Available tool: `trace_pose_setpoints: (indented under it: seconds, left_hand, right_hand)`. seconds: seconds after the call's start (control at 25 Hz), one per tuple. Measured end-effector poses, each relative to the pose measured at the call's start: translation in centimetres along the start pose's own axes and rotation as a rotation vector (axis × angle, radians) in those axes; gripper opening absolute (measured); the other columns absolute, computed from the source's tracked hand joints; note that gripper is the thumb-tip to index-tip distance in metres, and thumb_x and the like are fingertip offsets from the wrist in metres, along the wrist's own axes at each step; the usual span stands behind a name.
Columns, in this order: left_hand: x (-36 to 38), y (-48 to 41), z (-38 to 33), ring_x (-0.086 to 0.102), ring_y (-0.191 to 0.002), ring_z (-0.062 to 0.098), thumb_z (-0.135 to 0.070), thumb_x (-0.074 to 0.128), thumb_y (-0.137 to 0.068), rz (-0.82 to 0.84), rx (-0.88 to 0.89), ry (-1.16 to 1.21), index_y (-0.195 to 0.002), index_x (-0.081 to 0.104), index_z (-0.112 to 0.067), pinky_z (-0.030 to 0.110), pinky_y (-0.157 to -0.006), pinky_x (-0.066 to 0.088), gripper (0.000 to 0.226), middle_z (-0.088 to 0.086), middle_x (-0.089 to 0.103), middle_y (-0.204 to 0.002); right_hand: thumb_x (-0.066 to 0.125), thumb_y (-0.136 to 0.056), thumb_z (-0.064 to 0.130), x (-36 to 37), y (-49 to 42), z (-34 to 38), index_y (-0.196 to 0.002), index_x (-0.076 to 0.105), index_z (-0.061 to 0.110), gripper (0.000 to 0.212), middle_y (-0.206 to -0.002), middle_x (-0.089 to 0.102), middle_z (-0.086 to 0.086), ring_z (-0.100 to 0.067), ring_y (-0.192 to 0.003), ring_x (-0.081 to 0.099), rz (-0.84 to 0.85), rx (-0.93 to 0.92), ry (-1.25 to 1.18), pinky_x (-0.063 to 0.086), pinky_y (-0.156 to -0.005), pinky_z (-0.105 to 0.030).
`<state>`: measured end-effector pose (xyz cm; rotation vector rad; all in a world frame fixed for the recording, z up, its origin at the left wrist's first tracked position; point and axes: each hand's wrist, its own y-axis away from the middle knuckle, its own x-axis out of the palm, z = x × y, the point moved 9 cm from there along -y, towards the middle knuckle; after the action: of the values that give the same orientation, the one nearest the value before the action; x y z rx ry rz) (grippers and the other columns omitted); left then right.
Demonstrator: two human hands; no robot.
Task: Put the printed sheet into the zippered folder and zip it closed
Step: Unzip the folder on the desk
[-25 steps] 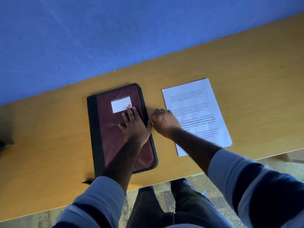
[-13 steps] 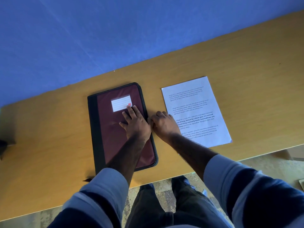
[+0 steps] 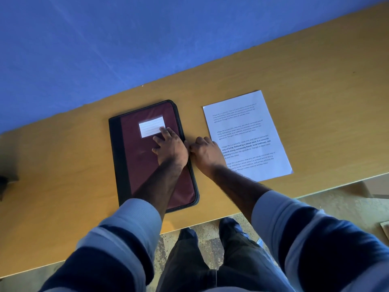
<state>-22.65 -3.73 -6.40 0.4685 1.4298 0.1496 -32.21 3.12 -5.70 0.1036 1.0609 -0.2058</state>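
Observation:
The maroon zippered folder, with a black spine and a white label, lies closed on the table. My left hand presses flat on its cover, fingers spread, fingertips touching the label. My right hand is curled against the folder's right zip edge, thumb and fingers pinched together at the zip; the pull itself is hidden under them. The printed sheet lies flat to the right of the folder, with my right wrist over its near left corner.
The wooden table runs along a blue wall. Its near edge is just below the folder, and my legs and the floor show beyond it. A dark object sits at the table's far left.
My right hand has closed in against the folder's zip edge until it touches my left thumb. My left hand has slid slightly up toward the label. The folder and sheet have not moved.

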Motion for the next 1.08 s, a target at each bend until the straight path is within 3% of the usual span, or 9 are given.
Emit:
trace_pose_setpoints:
  seconds: [0.24,0.44,0.64,0.72,0.84,1.08]
  left_hand:
    - [-0.1,-0.1,-0.4,0.019,-0.148,0.051,-0.047,0.042,-0.103,0.015,-0.01,-0.022,-0.158,0.008,0.003,0.066,-0.106,0.041,0.081,0.022,0.005,-0.167]
    - [-0.4,0.6,-0.1,0.016,-0.151,0.044,-0.045,0.044,-0.102,0.035,0.017,0.086,-0.158,0.011,0.003,0.067,-0.109,0.036,0.08,0.019,0.006,-0.168]
    - [-1.3,5.6,4.9,0.011,-0.156,0.022,-0.061,0.049,-0.097,-0.015,0.335,0.418,-0.16,0.017,-0.007,0.042,-0.125,0.015,0.089,0.009,0.01,-0.17]
    - [1.0,10.1,11.0,0.003,-0.157,0.022,-0.075,0.054,-0.085,-0.065,0.387,0.327,-0.162,0.007,-0.014,0.045,-0.126,0.01,0.109,0.006,0.0,-0.171]
    - [6.7,14.1,18.5,-0.017,-0.156,0.023,-0.089,0.054,-0.069,0.014,0.344,0.124,-0.16,-0.014,-0.023,0.051,-0.126,0.004,0.132,0.002,-0.025,-0.167]
    - [8.4,13.9,19.9,-0.012,-0.156,0.03,-0.082,0.047,-0.081,-0.112,0.341,0.114,-0.161,-0.008,-0.013,0.051,-0.126,0.014,0.119,0.009,-0.017,-0.169]
  right_hand:
    - [0.056,-0.093,0.021,0.1,3.0,0.1,-0.106,0.072,0.017,0.02,-0.094,0.063,-0.009,-0.033,-0.089,0.057,0.027,0.012,0.075,0.045,-0.074,-0.042]
    - [0.058,-0.09,0.019,0.1,7.9,0.7,-0.096,0.071,0.016,0.015,-0.094,0.062,-0.01,-0.035,-0.09,0.058,0.028,0.067,0.114,0.047,-0.072,-0.044]
    - [0.032,-0.082,0.025,-0.3,10.9,1.4,-0.096,0.072,0.009,0.045,-0.095,0.065,-0.014,-0.039,-0.093,0.06,-0.011,0.189,0.076,0.047,-0.073,-0.045]
    - [0.04,-0.085,0.019,-0.2,11.0,1.7,-0.098,0.07,0.006,0.034,-0.098,0.064,-0.016,-0.04,-0.095,0.058,0.026,0.229,0.074,0.048,-0.074,-0.045]
    - [0.05,-0.09,0.009,0.1,10.2,2.4,-0.101,0.066,0.004,0.021,-0.1,0.064,-0.019,-0.04,-0.097,0.058,0.062,0.234,0.065,0.051,-0.073,-0.044]
    - [0.052,-0.09,0.007,1.0,10.2,2.5,-0.101,0.074,0.009,0.025,-0.105,0.069,-0.019,-0.04,-0.092,0.065,0.119,0.288,0.057,0.051,-0.071,-0.039]
